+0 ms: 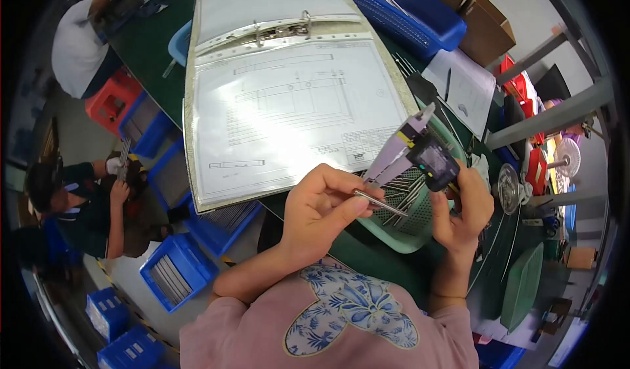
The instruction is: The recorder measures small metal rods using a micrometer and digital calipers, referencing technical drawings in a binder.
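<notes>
A: From the head camera, how much room is there around the hands?

B: Not much. The open ring binder (289,86) with the drawing sheet lies just beyond the left hand (318,211), and its lower edge comes near to the knuckles. Under both hands stands a pale green perforated tray (410,228) with more thin rods inside. On the right, the edge of the dark green table (354,251) runs close past the right hand (466,208), with a grey metal frame (558,113) beyond it. A blue basket (407,8) sits at the far side, well apart.

A: And the fingers?

B: The left hand pinches a thin metal pin (380,203) between thumb and fingertips; the other fingers are curled. The right hand is closed around a digital caliper (420,155), gripping its dark body.

A: Where is the pin, and how does it look?

B: It is above the tray, between the two hands, just below the caliper beak. It is slim, straight, shiny grey, and points right and slightly down.
</notes>
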Demonstrator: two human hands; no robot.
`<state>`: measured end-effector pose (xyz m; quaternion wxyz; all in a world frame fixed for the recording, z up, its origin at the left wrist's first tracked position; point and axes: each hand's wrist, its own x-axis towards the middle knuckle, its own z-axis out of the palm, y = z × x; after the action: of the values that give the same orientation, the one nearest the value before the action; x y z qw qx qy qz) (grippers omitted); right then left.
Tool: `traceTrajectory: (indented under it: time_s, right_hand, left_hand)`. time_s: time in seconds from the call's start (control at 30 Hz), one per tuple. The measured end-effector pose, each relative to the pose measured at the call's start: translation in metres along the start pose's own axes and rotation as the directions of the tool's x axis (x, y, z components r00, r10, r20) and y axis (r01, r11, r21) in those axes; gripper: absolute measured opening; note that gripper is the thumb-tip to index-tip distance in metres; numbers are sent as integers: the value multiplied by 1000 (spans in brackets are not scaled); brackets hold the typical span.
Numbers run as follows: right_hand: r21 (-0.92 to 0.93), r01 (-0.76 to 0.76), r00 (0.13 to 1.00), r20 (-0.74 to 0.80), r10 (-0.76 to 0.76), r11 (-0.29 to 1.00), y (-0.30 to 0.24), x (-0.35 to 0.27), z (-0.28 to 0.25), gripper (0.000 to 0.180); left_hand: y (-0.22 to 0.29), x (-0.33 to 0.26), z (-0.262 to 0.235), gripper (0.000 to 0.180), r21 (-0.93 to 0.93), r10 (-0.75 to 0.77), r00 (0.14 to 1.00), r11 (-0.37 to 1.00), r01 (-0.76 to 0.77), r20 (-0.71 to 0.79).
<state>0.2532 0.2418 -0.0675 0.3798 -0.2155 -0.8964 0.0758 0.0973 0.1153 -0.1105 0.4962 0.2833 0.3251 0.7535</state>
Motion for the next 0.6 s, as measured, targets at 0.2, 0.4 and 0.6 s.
traceTrajectory:
  time_s: [0.2,0.4,0.6]
  right_hand:
    - [-6,19,1000,15,-19,1000,4,-4,0,35]
    - [-14,24,1000,7,-24,1000,7,-5,0,34]
    - [-20,35,999,6,-35,999,8,-4,1,33]
  left_hand:
    - [-4,1,1,14,27,10,1000,1000,-11,29]
    - [-4,2,2,12,16,17,997,1000,-18,69]
    - [-5,3,1,11,18,-6,997,1000,4,74]
